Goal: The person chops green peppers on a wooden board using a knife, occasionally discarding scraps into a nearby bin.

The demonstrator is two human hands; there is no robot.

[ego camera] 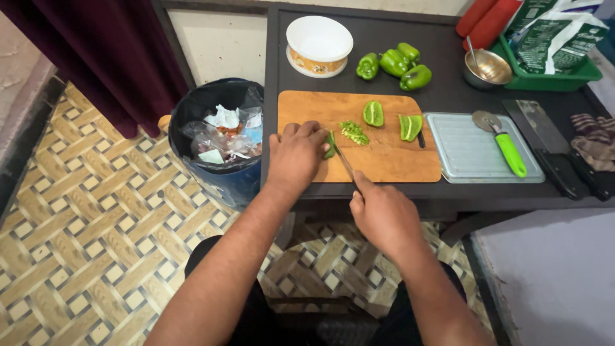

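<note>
A wooden cutting board (pixel 384 157) is laid near the front edge of the dark table (pixel 442 51), toward its left side. A strip of green pepper (pixel 330 145) is pinned to the board by the left hand (pixel 296 154); the grip is closed down on it, the fingertips curled over so that most of the strip is hidden and only a small green end is seen. A knife (pixel 344 161) is held in the right hand (pixel 384 214), the grip clamped round the handle, which is fully covered by the fingers. The thin blade is seen edge-on, so its shape is hard to make out; its tip is set against the pepper strip, just beside the left fingertips.

A small heap of chopped pepper (pixel 353 132) lies on the board just beyond the blade. Further right on the board, a pepper half (pixel 373 113) and a split pepper piece (pixel 410 127) are placed, apart from each other. Whole green peppers (pixel 394 64) are grouped beyond the board, near a white bowl (pixel 319 43) at the back left corner.

To the right of the board, a pale ribbed tray (pixel 467 154) carries a wheel cutter with a green handle (pixel 509 152). A cleaver (pixel 544 138) lies beside it, its handle end partly cut off. A steel bowl (pixel 487 67) and a green basket (pixel 551 80) stand at the back right; the basket's contents are cropped by the picture edge. A lined bin (pixel 218 144) stands on the floor left of the table.
</note>
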